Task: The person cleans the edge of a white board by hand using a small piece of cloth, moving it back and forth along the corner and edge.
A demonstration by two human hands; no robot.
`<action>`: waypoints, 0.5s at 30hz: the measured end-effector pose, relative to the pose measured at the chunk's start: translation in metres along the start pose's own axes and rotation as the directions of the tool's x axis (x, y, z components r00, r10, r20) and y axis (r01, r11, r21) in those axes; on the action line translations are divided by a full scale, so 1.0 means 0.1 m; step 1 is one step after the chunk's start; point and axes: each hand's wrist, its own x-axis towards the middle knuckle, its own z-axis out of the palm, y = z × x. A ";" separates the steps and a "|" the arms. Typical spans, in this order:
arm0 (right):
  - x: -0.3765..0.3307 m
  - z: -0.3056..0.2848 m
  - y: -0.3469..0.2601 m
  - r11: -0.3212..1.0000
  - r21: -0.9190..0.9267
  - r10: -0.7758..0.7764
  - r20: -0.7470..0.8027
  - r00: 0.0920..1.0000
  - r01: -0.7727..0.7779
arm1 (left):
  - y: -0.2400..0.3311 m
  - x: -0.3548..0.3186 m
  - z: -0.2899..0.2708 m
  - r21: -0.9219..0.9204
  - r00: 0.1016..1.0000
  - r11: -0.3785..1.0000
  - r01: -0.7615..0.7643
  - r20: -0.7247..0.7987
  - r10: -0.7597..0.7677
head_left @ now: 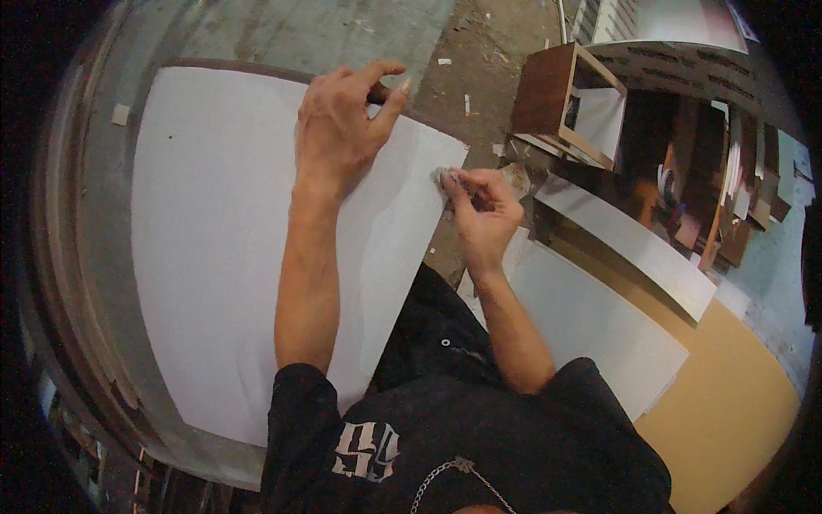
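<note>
A large white board lies flat in front of me, its brown edge showing along the far side. Across it reaches my left forearm, with my left hand at the far edge. That hand's thumb and index finger stand apart, and nothing shows between them. At the board's right edge, close to the far right corner, my right hand pinches a small greyish-white piece. The piece is against the board's edge; its kind is too small to tell.
To the right stand an open brown box-shaped cabinet, a long white strip panel, a pale panel and a tan board. Small scraps litter the dirty floor. A grey work surface extends past the white board.
</note>
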 end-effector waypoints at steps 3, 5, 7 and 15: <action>0.25 0.15 0.06 0.979 0.145 0.161 -0.122 0.979 -0.143 | 0.01 0.00 0.01 0.018 1.000 1.000 0.001 -0.003 -0.001; 0.34 0.20 0.09 0.969 0.220 0.149 -0.167 0.975 -0.111 | 0.03 0.02 0.02 0.029 1.000 1.000 -0.004 -0.004 0.004; 0.21 0.18 0.11 0.969 0.188 0.194 -0.162 0.968 -0.162 | 0.00 0.03 0.03 0.049 1.000 0.999 -0.006 -0.007 0.006; 0.28 0.23 0.09 0.918 0.358 0.249 -0.181 0.951 -0.173 | 0.02 0.01 0.02 0.049 1.000 0.999 -0.005 -0.004 0.005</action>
